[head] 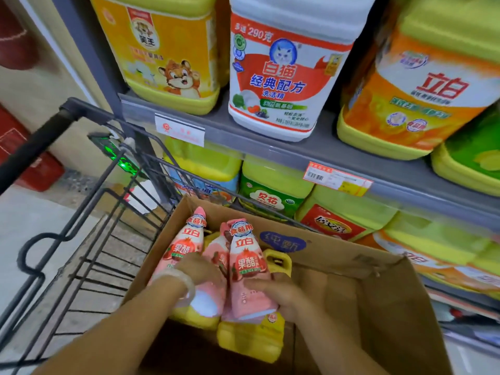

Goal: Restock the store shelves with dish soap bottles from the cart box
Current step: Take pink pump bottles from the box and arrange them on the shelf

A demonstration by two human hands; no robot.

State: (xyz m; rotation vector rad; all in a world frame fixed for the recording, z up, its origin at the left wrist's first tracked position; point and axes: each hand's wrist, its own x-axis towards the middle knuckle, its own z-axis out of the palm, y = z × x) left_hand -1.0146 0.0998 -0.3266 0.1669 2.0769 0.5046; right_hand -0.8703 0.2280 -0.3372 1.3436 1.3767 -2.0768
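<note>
Below grey metal shelf (pixel 311 150): open brown cardboard box (pixel 351 266). Left hand (pixel 201 269), right hand (pixel 281 296) each gripping pink dish-soap pouches (pixel 247 263); yellow jugs (pixel 251 339) beneath partly hidden.

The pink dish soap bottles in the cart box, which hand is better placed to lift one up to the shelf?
Probably the right hand: it grips the right pink bottle, on the side nearer the shelf. The left hand holds the left pink bottle, farther away.

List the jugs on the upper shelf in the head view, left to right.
Yellow tiger jug → white cat jug → orange jug → green jug, cut off at the right edge.
</note>
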